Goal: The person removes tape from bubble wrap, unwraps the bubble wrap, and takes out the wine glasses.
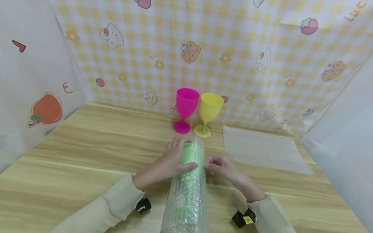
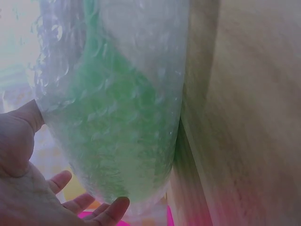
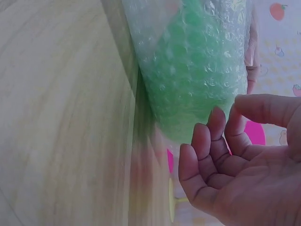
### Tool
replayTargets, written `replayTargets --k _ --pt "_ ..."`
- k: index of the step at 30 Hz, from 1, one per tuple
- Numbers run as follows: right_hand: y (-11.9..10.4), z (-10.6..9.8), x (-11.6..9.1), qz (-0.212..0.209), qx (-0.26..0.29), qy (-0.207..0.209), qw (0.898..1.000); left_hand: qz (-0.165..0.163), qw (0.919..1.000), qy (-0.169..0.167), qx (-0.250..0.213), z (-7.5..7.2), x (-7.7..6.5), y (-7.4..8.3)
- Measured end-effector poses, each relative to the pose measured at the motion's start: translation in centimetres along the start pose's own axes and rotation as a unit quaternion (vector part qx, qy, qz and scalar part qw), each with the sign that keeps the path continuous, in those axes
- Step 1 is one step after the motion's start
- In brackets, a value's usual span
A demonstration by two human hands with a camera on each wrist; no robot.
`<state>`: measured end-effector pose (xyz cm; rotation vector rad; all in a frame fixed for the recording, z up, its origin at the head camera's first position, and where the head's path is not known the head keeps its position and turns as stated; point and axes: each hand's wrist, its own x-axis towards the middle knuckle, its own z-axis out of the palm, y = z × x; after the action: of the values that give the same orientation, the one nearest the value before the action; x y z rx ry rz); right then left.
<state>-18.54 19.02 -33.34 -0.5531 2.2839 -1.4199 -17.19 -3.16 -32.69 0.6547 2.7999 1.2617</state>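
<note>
A green goblet [image 1: 190, 191] lies on its side, rolled in clear bubble wrap [image 1: 175, 207], its bowl toward the far side of the table. My left hand [image 1: 176, 158] spreads over the bowl end; the thumb presses on top and the fingers extend around the far end, as the left wrist view [image 2: 28, 174] shows them loosely extended. At the roll's right side, my right hand [image 1: 222, 166] has thumb and index fingertip together at the wrap's edge. The other fingers of that right hand [image 3: 249, 165] are loosely bent.
A pink goblet [image 1: 186, 103] and a yellow goblet [image 1: 210, 106] stand upright beyond the roll, near the patterned backdrop [image 1: 140, 55]. A flat sheet of bubble wrap [image 1: 265, 150] lies at the right on the wooden table [image 1: 87, 142].
</note>
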Motion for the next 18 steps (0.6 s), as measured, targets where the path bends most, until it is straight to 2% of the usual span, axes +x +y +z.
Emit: replayTargets --k 7,15,18 --pt "-0.30 -0.17 -0.12 0.004 -0.009 0.033 0.999 0.026 0.9995 -0.017 -0.004 -0.17 -0.01 -0.23" --pt "-0.80 -0.11 -0.25 0.006 0.045 0.087 0.995 0.020 0.9995 -0.024 0.007 -0.29 -0.09 -0.04" --pt "-0.92 -0.15 -0.27 0.016 0.059 0.091 0.994 0.022 0.9993 -0.025 0.015 -0.29 -0.12 -0.04"
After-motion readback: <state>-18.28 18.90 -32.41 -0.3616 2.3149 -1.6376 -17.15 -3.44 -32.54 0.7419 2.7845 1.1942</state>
